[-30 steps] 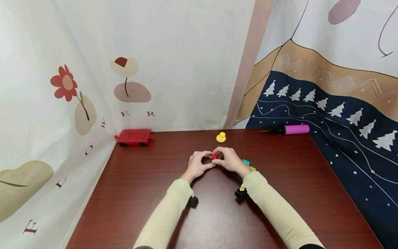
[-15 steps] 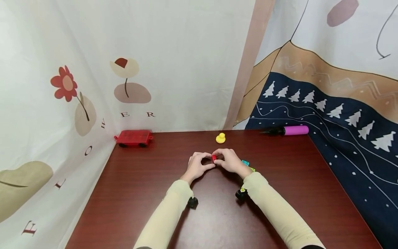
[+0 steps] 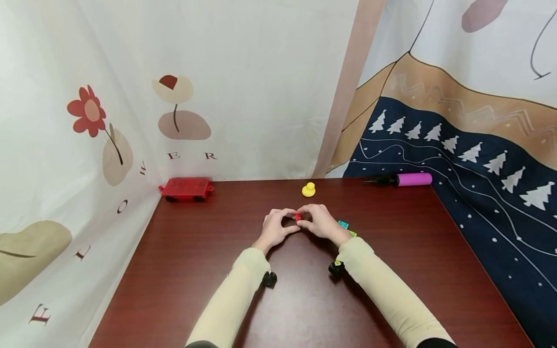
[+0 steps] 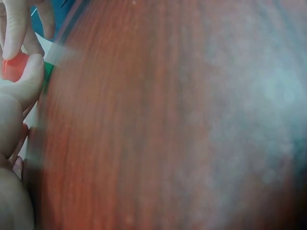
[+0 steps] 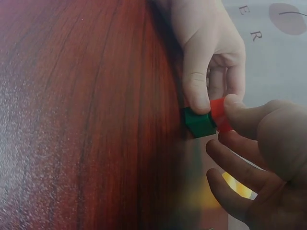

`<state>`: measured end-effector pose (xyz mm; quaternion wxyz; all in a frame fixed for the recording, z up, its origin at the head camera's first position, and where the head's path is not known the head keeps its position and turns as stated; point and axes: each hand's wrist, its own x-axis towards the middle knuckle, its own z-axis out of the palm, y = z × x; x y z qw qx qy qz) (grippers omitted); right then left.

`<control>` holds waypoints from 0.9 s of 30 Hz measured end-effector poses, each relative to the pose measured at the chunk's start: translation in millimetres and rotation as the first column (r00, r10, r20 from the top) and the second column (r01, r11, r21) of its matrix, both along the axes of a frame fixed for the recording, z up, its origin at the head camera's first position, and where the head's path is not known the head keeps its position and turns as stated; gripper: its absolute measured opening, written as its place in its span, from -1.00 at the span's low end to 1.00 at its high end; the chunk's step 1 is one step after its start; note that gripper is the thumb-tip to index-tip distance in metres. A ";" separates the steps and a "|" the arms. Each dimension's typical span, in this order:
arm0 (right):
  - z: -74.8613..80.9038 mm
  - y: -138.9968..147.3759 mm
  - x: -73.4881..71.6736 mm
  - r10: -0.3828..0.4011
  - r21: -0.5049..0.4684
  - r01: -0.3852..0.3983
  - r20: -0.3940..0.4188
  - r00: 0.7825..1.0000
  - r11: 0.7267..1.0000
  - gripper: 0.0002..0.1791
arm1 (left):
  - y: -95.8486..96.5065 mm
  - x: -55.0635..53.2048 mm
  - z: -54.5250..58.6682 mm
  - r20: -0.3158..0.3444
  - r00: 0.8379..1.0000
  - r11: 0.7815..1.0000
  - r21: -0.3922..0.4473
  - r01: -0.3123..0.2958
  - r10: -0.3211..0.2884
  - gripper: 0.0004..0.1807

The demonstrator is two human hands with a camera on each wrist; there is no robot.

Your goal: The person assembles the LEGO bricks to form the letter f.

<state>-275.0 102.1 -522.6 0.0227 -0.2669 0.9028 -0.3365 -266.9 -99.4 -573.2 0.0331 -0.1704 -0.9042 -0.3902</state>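
Note:
My two hands meet over the middle of the table. In the right wrist view my left hand [image 5: 206,52] holds a small green toy brick [image 5: 199,124] with its thumb on the brick's upper edge. My right hand [image 3: 322,224] pinches a red toy brick [image 5: 219,114] between thumb and fingers, right up against the green one. From the head view only the red brick shows between the fingertips, with my left hand [image 3: 275,229] at its left. A blue brick [image 3: 343,224] and a lime green brick [image 3: 353,233] lie beside my right wrist, the lime one partly hidden.
A yellow rubber duck [image 3: 309,189] sits beyond the hands, near the back edge of the brown table [image 3: 209,270]. At the back left stands a red toy wagon [image 3: 186,189]. A black pointed tool with a purple handle [image 3: 414,179] lies at the back right.
Both hands stay almost where they were, fingertips together. Slightly less of the red brick shows between them now. The head view has shifted a little.

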 end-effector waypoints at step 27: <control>-3.6 -0.1 -2.0 -0.060 -0.025 0.061 0.046 0.997 0.998 -0.71 | -0.3 2.5 -0.2 0.007 0.999 0.999 0.013 -0.044 0.044 -0.57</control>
